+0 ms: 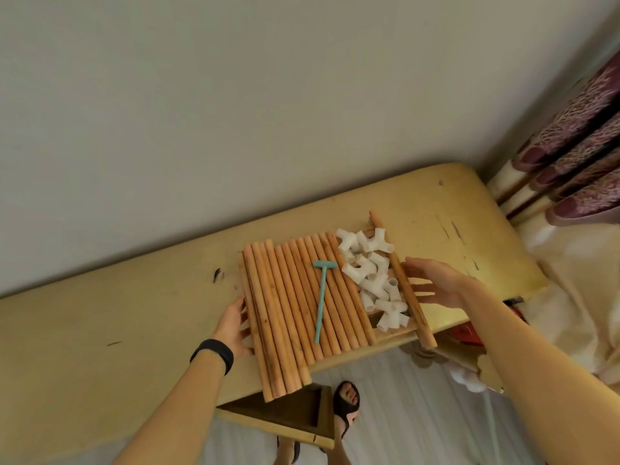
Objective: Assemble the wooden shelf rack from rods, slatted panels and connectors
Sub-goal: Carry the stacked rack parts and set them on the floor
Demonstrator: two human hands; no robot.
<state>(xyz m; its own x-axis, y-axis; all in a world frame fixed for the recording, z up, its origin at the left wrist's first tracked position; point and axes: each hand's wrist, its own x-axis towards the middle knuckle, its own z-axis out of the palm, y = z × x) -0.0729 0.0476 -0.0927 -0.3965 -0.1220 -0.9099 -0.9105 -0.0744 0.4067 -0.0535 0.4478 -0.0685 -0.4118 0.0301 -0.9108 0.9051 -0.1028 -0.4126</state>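
Several wooden rods lie side by side on a slatted panel at the near edge of a yellow table. A pile of white plastic connectors fills the panel's right part. A small teal mallet lies across the rods. One more rod borders the connectors on the right. My left hand, with a black wristband, touches the left edge of the rod stack. My right hand hovers with straight fingers just right of that bordering rod and holds nothing.
A plain wall rises behind the table. Patterned curtains hang at the right and a pale cloth lies below them. A dark open drawer or shelf juts out beneath the table near my sandalled foot.
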